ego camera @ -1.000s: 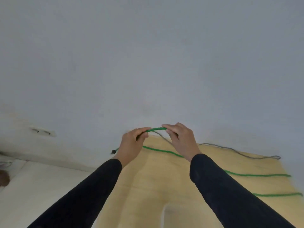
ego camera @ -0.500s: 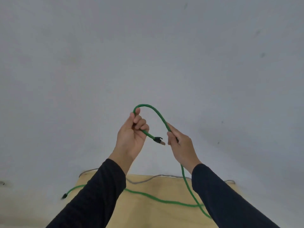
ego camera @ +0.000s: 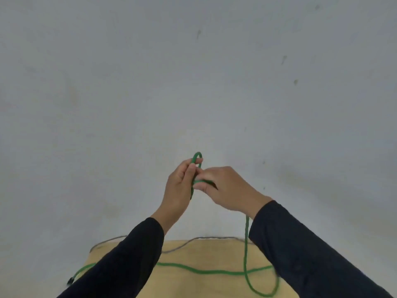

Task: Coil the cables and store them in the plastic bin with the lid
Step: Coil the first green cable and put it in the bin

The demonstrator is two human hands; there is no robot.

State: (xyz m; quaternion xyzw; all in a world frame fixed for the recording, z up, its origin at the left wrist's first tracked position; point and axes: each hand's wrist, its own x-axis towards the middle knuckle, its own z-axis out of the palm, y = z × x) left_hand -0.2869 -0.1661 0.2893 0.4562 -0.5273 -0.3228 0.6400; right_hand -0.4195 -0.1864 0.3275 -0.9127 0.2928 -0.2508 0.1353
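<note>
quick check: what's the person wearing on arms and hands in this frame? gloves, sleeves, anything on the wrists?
Both arms wear plain black long sleeves, left sleeve and right sleeve, ending at the wrists. The left hand and right hand are bare: no gloves, and no watch, ring or markings visible.

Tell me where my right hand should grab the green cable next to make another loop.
Probably the straight run of the green cable hanging just below the right hand. Come from above and slide down it, pinching from the side. That stretch hangs free of the table, while the left hand holds the first small loop upright.
</note>
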